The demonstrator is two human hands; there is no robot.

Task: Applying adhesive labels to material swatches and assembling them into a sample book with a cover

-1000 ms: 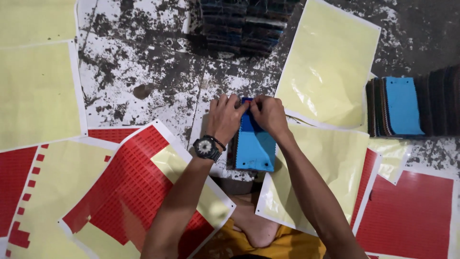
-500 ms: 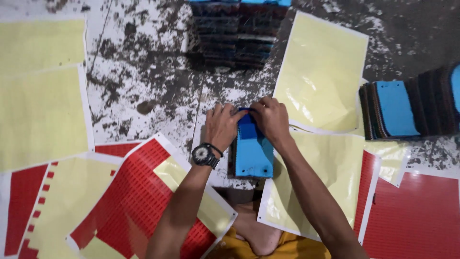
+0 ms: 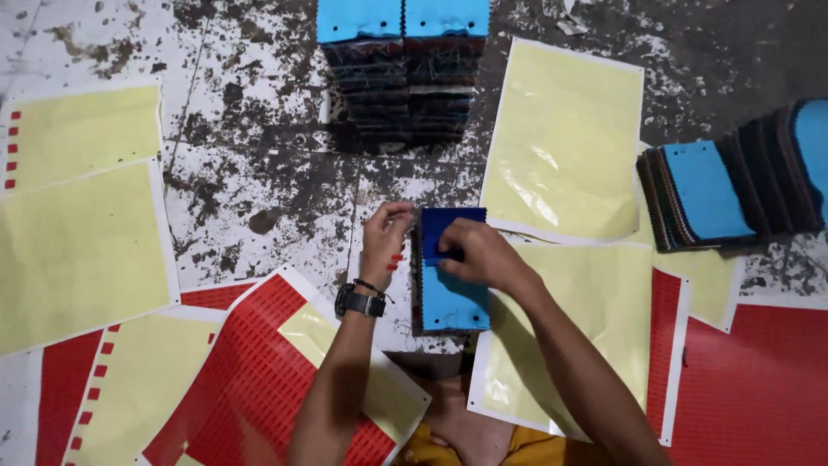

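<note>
So, head view, looking straight down at a stained, paint-flecked floor point(image 3: 259, 173). Both hands are on a small stack of fabric swatches point(image 3: 450, 298) lying right in front of the person, blue piece on top. The right hand point(image 3: 479, 252) is curled down on the upper part of that stack, fingertips pressed onto the blue top swatch near a darker blue piece at its far end. The left hand point(image 3: 384, 237) sits just beside the stack's left edge with fingers bent; looks like a tiny red sticker point(image 3: 396, 259) is at its fingertips, but I can't tell if it's really pinched. There's a dark wristwatch point(image 3: 358, 302) on that wrist.

Around them: pale yellow backing sheets point(image 3: 82, 250) on the left and another point(image 3: 565, 142) to the upper right, red sticker sheets point(image 3: 259, 371) near the left forearm, a tall pile of swatches point(image 3: 401, 73) at the top, and a fanned-out swatch bundle point(image 3: 733, 185) well off to the right.
</note>
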